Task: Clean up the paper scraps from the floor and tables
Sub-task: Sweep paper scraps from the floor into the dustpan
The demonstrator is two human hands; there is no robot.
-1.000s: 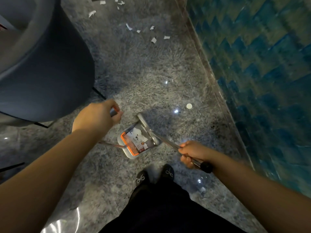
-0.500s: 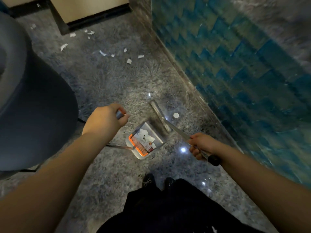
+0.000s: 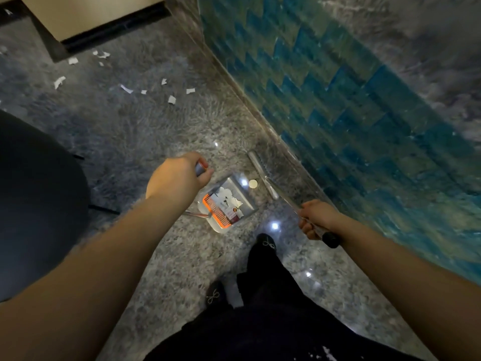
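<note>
Paper scraps (image 3: 231,200) I've gathered sit inside the dustpan (image 3: 226,204), a grey pan with an orange comb edge, standing on the grey speckled floor (image 3: 156,142) just ahead of my shoes. More loose scraps (image 3: 171,99) lie scattered well ahead on the floor, toward the beige cabinet base (image 3: 86,19). A small round white disc (image 3: 253,183) lies on the floor right at the pan's far lip, between pan and broom head (image 3: 261,173). My left hand (image 3: 179,178) is curled tight round the top of the dustpan's upright handle; only a stub of handle shows past my fingers. My right hand (image 3: 316,220) grips the broom handle (image 3: 291,204) near its black end cap, fingers wrapped fully round it, stick angled down to the flat head lying on the floor beside the blue tiled wall (image 3: 351,113). Dark chair (image 3: 39,204) on my left. Black trousers and bow shoes at the bottom.
</note>
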